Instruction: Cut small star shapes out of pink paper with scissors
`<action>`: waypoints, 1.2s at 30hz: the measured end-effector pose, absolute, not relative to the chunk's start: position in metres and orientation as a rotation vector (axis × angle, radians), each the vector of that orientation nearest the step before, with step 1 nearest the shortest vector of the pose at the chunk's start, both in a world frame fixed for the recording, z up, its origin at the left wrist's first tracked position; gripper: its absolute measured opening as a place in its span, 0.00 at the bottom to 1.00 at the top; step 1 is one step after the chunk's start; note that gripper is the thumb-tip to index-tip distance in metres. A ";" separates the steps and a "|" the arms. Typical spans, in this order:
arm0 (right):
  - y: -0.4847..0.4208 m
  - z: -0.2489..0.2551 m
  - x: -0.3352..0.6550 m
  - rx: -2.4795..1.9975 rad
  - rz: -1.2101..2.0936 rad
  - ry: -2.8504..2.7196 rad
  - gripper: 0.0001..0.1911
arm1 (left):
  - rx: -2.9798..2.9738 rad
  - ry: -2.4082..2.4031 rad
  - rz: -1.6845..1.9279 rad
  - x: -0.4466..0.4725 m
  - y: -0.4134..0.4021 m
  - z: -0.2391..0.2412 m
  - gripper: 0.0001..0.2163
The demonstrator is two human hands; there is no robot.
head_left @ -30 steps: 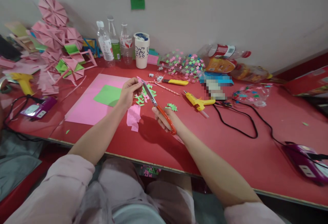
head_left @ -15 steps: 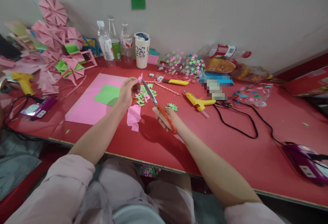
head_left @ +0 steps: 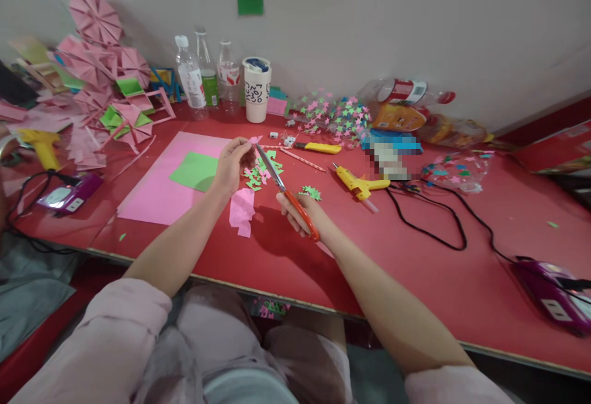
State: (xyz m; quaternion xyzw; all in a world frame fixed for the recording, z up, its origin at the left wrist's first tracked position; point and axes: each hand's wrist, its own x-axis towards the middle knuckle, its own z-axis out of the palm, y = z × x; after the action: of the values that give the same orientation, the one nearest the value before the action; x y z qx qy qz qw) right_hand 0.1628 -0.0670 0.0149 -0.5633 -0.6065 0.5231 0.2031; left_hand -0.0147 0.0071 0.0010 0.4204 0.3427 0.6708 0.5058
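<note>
My left hand (head_left: 234, 162) pinches a small piece of pink paper (head_left: 255, 140) between thumb and fingers. My right hand (head_left: 302, 212) is wrapped round the orange handles of a pair of scissors (head_left: 287, 192), whose blades point up and left, their tips at the pink piece. Beneath the blades lies a heap of green and pink paper scraps (head_left: 255, 177). A small pile of green paper stars (head_left: 312, 193) is just beyond my right hand. A cut pink sheet (head_left: 242, 208) rests between my forearms. Left of it, a green square (head_left: 191, 171) lies on a large pink sheet (head_left: 150, 201).
A yellow glue gun (head_left: 357, 183) with a black cord and a yellow utility knife (head_left: 322, 148) lie to the right. Bottles (head_left: 190, 80) and a white cup (head_left: 257, 93) stand at the wall. Folded pink paper shapes (head_left: 96, 53) pile up at left. A purple power strip (head_left: 554, 296) sits far right.
The small pink piece in my left fingers has turned from upright to flatter, beside the scissor tips. Both hands have otherwise hardly moved.
</note>
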 end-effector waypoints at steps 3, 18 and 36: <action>-0.067 0.017 0.165 -1.582 1.435 -1.754 0.24 | 1.050 0.875 1.607 -0.016 0.006 0.002 0.06; -0.067 0.018 0.168 -1.521 1.439 -1.804 0.23 | 1.135 0.951 1.523 -0.016 0.003 0.001 0.05; -0.062 0.017 0.166 -1.589 1.488 -1.745 0.24 | 1.064 0.921 1.539 -0.017 0.003 0.002 0.06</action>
State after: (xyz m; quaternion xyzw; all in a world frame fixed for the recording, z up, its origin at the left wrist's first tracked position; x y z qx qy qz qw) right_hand 0.1660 -0.0615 0.0174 -0.5609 -0.6158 0.5250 0.1748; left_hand -0.0166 0.0035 0.0021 0.4407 0.3815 0.6373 0.5041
